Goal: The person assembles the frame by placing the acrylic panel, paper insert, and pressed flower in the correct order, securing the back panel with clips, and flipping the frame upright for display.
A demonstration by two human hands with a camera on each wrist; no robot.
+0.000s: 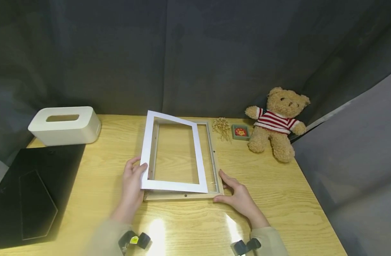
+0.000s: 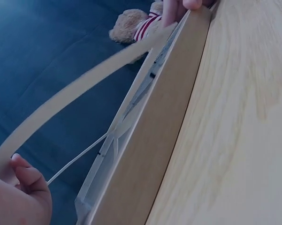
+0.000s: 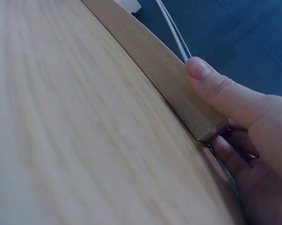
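Observation:
My left hand (image 1: 131,186) pinches the left edge of a white mat board (image 1: 174,185), thumb on its upper face. The mat is tilted, raised on the left over a light wooden picture frame (image 1: 177,196) lying on the table. In the left wrist view, the mat (image 2: 70,90) slants down from my left hand (image 2: 26,192) to the frame's far side. My right hand (image 1: 240,199) grips the frame's near right corner, thumb at the front and fingers along the side. The right wrist view shows that thumb against the frame's wooden side (image 3: 162,70).
A black backing board (image 1: 38,199) with a stand flap lies at left, beside a white tissue box (image 1: 65,124). Behind the frame at right are dried flowers (image 1: 221,128), a small green-framed red piece (image 1: 240,132) and a teddy bear (image 1: 275,124). Dark curtains hang behind.

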